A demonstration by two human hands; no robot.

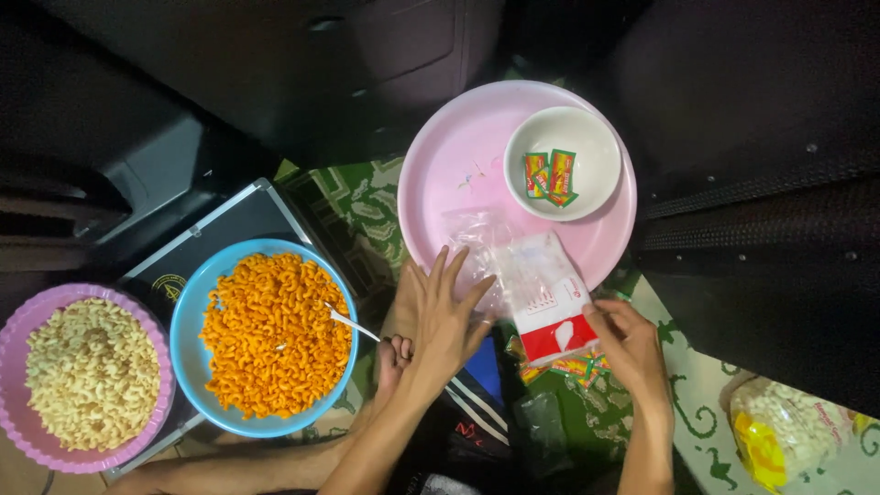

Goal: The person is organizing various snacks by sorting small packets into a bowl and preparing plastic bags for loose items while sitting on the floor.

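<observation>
So far left of the frame there's a purple scalloped bowl (18,417) heaped with pale elbow macaroni, and right beside it, rims about touching, a blue bowl (188,348) piled with orange seasoned macaroni, with a white plastic spoon (353,324) stuck in at its right edge, handle poking out toward the middle. Moving along, the left hand (445,316) sits just right of that spoon handle, coming up from the bottom of the frame, palm down, fingers spread and flat, fingertips pressing on the clear plastic end of the small packet (541,293). The packet is basically dead centre, lying half over the lower rim of the pink plate (440,174), with its long axis running from upper left down to lower right, clear end up toward the plate and the red and white end down toward the person. The right hand (628,344) is at that lower red end, thumb and fingers curled in and pinching the packet's corner, wrist angled in from the bottom right. So both hands are on it, one at each end, the left holding it flat and the right gripping. Up on the plate there's a white bowl (587,128) with a couple of small seasoning sachets (548,176) inside. Far lower right, a bag of pale snacks (788,431) lies on the green patterned mat (706,403), well apart from the hands.
</observation>
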